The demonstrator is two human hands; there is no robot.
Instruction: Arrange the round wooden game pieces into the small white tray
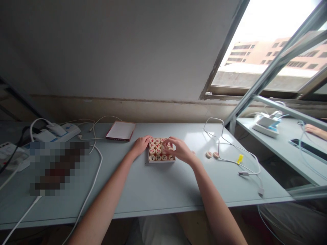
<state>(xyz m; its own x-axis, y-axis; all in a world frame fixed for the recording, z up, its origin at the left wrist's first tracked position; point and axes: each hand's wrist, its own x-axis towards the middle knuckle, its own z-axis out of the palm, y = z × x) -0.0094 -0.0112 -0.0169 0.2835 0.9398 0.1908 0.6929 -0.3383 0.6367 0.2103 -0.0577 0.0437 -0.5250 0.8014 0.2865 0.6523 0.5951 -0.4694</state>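
A shallow box (162, 161) full of round wooden xiangqi pieces (158, 150) sits on the table in front of me. Red and black characters mark the pieces, which lie in rows. My left hand (141, 144) holds the box at its upper left side, fingers at the edge. Over the box's right half, my right hand (180, 149) is curled, thumb and fingertips closed around a xiangqi piece that they partly cover. Two loose pieces (208, 154) lie on the table to the right, and another is mostly hidden behind my right wrist.
The upturned box lid (121, 131) lies at the back left. Power strips (63, 132) and white cables (98, 166) occupy the left side, beside a pixelated area. To the right are a looped cable (244, 174) with a yellow tag (240, 159), a metal frame and another person's hand (316, 131).
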